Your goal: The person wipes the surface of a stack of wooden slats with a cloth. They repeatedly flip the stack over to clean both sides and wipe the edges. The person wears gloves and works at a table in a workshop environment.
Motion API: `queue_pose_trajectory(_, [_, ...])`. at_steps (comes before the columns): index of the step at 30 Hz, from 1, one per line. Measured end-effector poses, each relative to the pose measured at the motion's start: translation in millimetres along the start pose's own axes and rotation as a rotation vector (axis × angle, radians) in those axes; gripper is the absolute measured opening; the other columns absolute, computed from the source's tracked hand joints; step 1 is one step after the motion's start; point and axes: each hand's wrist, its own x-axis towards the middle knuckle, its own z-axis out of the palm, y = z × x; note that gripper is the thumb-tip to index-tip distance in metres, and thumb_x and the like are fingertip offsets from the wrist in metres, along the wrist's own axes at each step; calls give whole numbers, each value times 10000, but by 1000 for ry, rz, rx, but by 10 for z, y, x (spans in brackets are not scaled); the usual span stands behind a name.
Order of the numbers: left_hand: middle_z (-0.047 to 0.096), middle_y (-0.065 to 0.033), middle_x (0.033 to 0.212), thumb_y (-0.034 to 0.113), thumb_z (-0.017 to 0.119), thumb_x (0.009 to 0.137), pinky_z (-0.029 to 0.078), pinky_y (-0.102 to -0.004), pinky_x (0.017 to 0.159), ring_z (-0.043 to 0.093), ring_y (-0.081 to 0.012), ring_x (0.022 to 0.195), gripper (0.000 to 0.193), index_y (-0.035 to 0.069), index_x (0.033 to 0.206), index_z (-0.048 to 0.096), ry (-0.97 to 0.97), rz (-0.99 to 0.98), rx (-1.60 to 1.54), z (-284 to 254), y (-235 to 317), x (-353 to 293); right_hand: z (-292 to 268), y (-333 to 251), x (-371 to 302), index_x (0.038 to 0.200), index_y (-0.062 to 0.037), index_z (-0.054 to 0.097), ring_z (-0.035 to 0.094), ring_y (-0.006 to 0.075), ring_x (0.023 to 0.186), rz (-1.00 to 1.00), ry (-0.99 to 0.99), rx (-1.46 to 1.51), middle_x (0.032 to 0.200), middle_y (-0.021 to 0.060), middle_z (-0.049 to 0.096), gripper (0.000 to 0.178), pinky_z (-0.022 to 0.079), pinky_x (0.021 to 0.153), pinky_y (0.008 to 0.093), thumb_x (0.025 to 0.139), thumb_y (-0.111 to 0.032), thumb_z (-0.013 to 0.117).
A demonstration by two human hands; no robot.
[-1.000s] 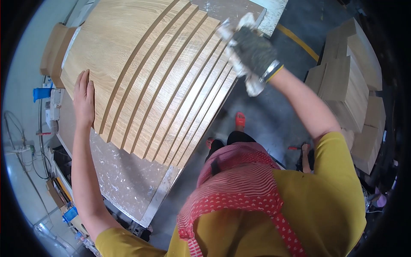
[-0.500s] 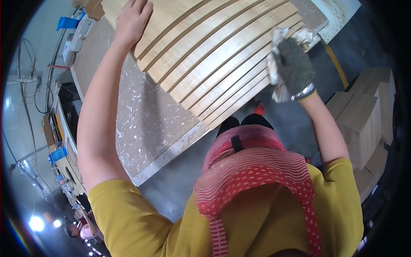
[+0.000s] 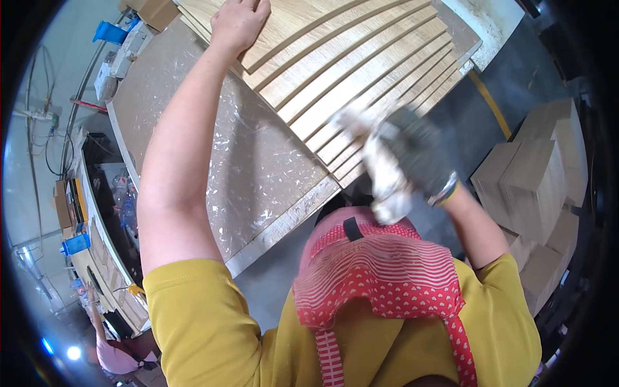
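Note:
A fanned stack of pale wooden boards (image 3: pixel 351 61) lies on a brown worktable (image 3: pixel 238 187) spattered with white, their long edges overlapping in steps. At the far left side of the stack, my bare left hand (image 3: pixel 240 27) rests on the wood with its fingers stretched out, holding nothing. My right hand (image 3: pixel 416 155) wears a dark grey glove and is closed on a crumpled white rag (image 3: pixel 389 177). Glove and rag are smeared by motion over the near edge of the stack. Part of the rag hangs down near my red patterned apron (image 3: pixel 380 277).
Cardboard boxes (image 3: pixel 535 174) are stacked on the right, beyond a yellow floor stripe (image 3: pixel 491 103). To the left stand a side bench with plastic bottles (image 3: pixel 126 206) and a blue bin (image 3: pixel 109 32). Another person in pink (image 3: pixel 119 358) is at the lower left.
My right hand has swept the rag leftward and closer to my body, from the stack's right end to its near edge. In the picture, my left hand sits farther right.

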Motion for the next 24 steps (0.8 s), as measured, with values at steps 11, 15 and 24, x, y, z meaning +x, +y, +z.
queue_pose_trajectory(11, [510, -65, 1384, 456, 412, 926, 357, -428, 1051, 467, -255, 1280, 506, 169, 1319, 548, 41, -8, 71, 178, -210, 63, 501, 16, -73, 1084, -64, 621, 641, 222, 882, -501, -168, -630, 1004, 107, 631, 263, 521, 728, 336, 849, -176, 581])
queue_pose_trajectory(15, [505, -56, 1391, 458, 418, 918, 349, -433, 1055, 463, -252, 1285, 508, 174, 1317, 551, 25, -5, 51, 127, -189, 47, -48, -100, 155, 1134, -59, 614, 651, 228, 939, 14, 36, -483, 1082, 122, 645, 317, 533, 797, 345, 820, -86, 646])
queue_pose_trajectory(24, [513, -54, 1381, 443, 440, 899, 356, -436, 1052, 472, -251, 1277, 520, 158, 1320, 547, 45, -10, 53, 183, -224, 59, 649, 101, -50, 1176, -39, 592, 659, 241, 826, -586, -210, -727, 1058, 152, 643, 375, 551, 736, 368, 810, -118, 580])
